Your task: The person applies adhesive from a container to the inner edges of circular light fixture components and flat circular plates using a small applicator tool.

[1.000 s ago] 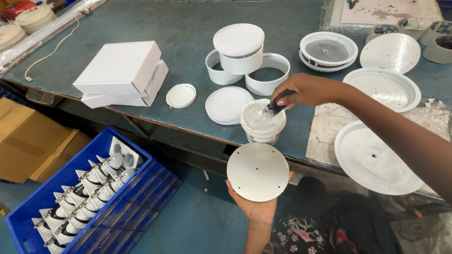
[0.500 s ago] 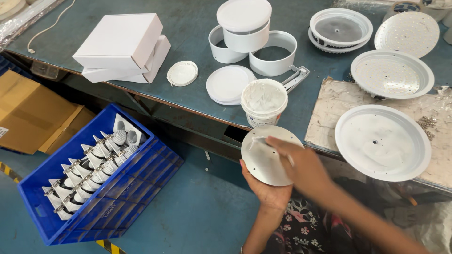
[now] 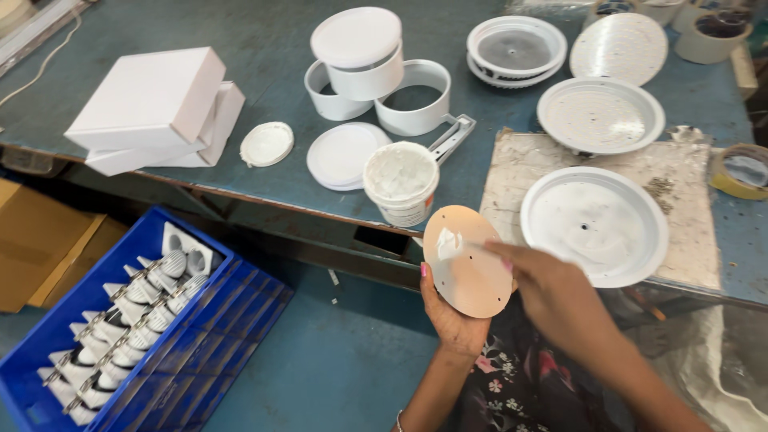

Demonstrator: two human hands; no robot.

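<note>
Round metal disc point(image 3: 468, 262) cupped from below in left hand point(image 3: 454, 318), tilted face-up at 6 o'clock off the surface point(image 3: 240, 32) edge. Right hand point(image 3: 552, 292) fingertips pressed on a white paste dab (probably smearing it), paste tub point(image 3: 400, 182) at 11 o'clock.

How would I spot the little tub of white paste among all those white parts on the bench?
Find the blue-green workbench and follow its near edge to just above the round disc held in the left hand. There stands the paste tub, open-topped. Unlike the empty white rings behind it, it is filled with white paste.
</note>
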